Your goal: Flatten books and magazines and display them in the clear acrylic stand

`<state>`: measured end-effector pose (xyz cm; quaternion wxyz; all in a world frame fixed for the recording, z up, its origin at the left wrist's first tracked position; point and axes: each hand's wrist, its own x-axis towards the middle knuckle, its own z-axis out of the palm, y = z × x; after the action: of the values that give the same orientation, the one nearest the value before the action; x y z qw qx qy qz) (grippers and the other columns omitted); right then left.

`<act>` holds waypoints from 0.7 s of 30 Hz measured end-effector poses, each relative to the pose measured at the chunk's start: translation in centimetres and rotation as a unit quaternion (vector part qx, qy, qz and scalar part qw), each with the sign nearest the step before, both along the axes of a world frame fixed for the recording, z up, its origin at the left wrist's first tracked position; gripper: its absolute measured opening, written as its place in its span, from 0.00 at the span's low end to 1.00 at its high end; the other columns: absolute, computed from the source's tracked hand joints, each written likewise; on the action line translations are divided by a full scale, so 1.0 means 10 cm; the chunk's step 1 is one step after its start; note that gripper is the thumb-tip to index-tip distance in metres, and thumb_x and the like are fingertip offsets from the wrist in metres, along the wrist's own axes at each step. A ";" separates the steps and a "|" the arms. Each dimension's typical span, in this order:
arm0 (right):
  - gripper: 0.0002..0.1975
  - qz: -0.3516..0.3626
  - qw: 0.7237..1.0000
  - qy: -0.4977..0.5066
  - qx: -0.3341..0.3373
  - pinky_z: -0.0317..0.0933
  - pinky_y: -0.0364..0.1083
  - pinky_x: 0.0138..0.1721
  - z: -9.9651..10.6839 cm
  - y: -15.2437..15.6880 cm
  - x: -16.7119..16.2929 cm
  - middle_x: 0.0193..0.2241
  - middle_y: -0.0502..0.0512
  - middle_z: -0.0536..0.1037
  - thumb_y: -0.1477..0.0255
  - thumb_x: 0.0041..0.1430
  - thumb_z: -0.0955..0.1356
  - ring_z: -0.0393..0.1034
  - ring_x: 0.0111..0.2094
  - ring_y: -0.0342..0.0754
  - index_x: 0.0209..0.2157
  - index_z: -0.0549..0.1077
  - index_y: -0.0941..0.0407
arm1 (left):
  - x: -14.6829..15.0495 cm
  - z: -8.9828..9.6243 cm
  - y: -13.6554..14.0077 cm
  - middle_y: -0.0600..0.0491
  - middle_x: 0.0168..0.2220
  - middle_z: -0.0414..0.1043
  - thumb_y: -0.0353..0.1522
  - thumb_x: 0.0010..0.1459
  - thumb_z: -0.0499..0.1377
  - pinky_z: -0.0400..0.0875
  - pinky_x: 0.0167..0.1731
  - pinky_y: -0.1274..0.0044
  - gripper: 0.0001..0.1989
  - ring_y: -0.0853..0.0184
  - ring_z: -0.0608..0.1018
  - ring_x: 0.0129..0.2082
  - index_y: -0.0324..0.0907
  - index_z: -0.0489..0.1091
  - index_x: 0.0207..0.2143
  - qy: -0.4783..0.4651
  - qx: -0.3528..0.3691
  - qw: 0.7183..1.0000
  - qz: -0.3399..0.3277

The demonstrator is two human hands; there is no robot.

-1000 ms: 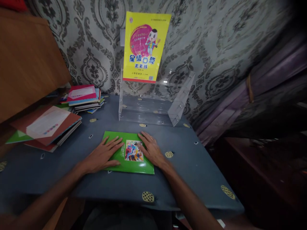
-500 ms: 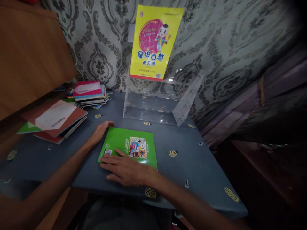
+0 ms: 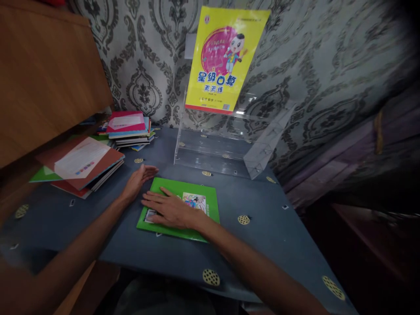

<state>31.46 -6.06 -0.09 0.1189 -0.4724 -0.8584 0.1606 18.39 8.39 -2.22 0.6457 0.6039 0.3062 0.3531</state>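
A green book (image 3: 211, 201) lies flat on the table, its cover showing a colourful picture and a barcode that is partly hidden. Across its left half my right hand (image 3: 170, 211) rests palm down with the fingers stretched out. My left hand (image 3: 136, 183) is just off the book's upper left corner, fingers extended and thumb raised, holding nothing. Behind the book stands a clear acrylic rack (image 3: 213, 154), and a yellow book (image 3: 226, 61) with a cartoon figure leans upright in its top tier.
To the left lie two piles: brown-covered books (image 3: 108, 168) with a white sheet on top, and a pile under a pink book (image 3: 144, 127). A wooden cabinet (image 3: 49, 65) borders the table (image 3: 262, 249) at left. Patterned wallpaper backs it, and a curtain (image 3: 354, 144) hangs at right.
My right hand has slid up the green book, covering more of the picture and barcode. My left thumb has lifted. The view has shifted slightly left.
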 end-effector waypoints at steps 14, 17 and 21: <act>0.33 -0.195 0.979 -0.041 0.053 0.42 0.61 0.70 -0.09 0.04 0.13 0.69 0.66 0.55 0.56 0.71 0.59 0.46 0.71 0.56 0.67 0.56 0.65 | -0.10 -0.06 -0.28 0.40 0.62 0.66 0.49 0.65 0.48 0.59 0.64 0.59 0.30 0.54 0.67 0.64 0.38 0.62 0.60 0.238 0.356 0.899 -0.094; 0.34 -0.252 0.966 -0.040 0.040 0.43 0.60 0.70 -0.11 -0.12 0.24 0.69 0.66 0.55 0.56 0.71 0.58 0.45 0.71 0.56 0.68 0.56 0.65 | -0.11 -0.08 -0.29 0.39 0.65 0.63 0.48 0.66 0.46 0.56 0.66 0.58 0.30 0.55 0.63 0.67 0.37 0.60 0.62 0.282 0.408 0.860 -0.121; 0.35 -0.324 0.945 -0.036 0.027 0.42 0.60 0.70 -0.12 -0.43 0.49 0.69 0.67 0.54 0.55 0.72 0.56 0.44 0.71 0.56 0.68 0.55 0.65 | -0.11 -0.10 -0.23 0.40 0.64 0.64 0.46 0.68 0.44 0.59 0.64 0.57 0.28 0.54 0.63 0.67 0.38 0.63 0.59 0.311 0.468 0.818 -0.124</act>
<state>36.36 -10.32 -1.32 0.1462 -0.7272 -0.6667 0.0726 17.28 6.09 -3.21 0.1939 0.9440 0.2111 0.1635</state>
